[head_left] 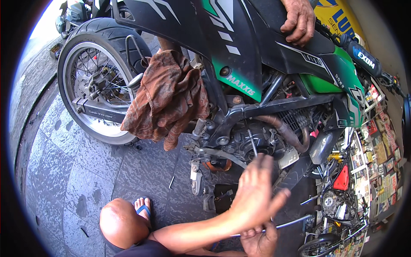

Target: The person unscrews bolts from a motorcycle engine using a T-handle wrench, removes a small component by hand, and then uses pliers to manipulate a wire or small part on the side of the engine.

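My left hand [254,192] reaches toward the engine [246,141] of a black and green motorcycle [274,103]. Its fingers are stretched out and slightly blurred, with the thumb held apart. A slim metal tool shaft [252,139] runs down the engine side and ends at the fingertips; whether they touch it, I cannot tell. Below, near the picture's lower edge, my right hand [261,240] is closed around a long thin metal rod [293,222]. My left forearm crosses above the right one and partly hides it.
Another person's hand [299,21] rests on the seat. A brown patterned rag [167,94] covers part of the bike beside the rear wheel [98,85]. A small bent metal tool [171,182] lies on the tiled floor. At right stand a second motorcycle [329,205] and a sticker-covered surface [383,150].
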The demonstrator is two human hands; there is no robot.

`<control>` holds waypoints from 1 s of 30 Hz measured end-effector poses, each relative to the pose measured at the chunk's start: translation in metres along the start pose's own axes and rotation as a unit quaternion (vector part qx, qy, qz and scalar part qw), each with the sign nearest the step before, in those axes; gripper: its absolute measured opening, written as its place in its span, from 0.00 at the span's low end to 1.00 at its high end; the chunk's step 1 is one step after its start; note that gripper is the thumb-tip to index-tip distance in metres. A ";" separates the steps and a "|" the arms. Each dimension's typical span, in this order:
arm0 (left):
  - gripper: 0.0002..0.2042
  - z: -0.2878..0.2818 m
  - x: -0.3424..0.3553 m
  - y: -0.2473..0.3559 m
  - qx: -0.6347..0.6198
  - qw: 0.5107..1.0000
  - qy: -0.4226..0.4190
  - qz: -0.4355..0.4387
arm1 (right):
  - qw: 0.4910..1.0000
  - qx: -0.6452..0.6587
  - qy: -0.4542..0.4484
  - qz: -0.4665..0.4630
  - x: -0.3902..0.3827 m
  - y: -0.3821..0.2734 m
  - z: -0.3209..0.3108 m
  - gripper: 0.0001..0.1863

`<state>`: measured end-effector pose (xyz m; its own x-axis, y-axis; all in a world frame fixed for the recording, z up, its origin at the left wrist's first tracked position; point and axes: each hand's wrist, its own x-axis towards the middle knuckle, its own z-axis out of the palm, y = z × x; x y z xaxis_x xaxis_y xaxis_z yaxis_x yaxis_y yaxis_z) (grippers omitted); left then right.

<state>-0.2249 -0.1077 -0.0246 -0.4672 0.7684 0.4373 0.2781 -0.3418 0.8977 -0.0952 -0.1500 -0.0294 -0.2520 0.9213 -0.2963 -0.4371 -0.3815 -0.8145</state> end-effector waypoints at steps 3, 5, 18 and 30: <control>0.37 -0.007 -0.014 0.038 0.050 0.968 -0.211 0.127 | 0.988 0.118 -0.096 0.039 0.012 0.020 -0.017 0.20; 0.38 -0.005 -0.010 0.065 0.022 0.903 -0.419 0.098 | 0.969 0.160 -0.172 0.077 0.028 0.038 -0.047 0.17; 0.37 -0.011 -0.038 -0.023 -0.753 0.633 -0.085 -0.159 | 0.396 -0.871 -0.133 -0.260 0.016 -0.077 0.020 0.15; 0.17 0.025 -0.022 -0.050 -0.523 0.763 -0.287 -0.249 | 0.315 -0.840 -0.005 -0.442 0.005 -0.066 0.028 0.15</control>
<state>-0.2076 -0.0938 -0.0807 0.2314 0.9516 0.2022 -0.7755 0.0549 0.6290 -0.0915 -0.1221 0.0364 -0.6791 0.6078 0.4116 0.7312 0.6095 0.3063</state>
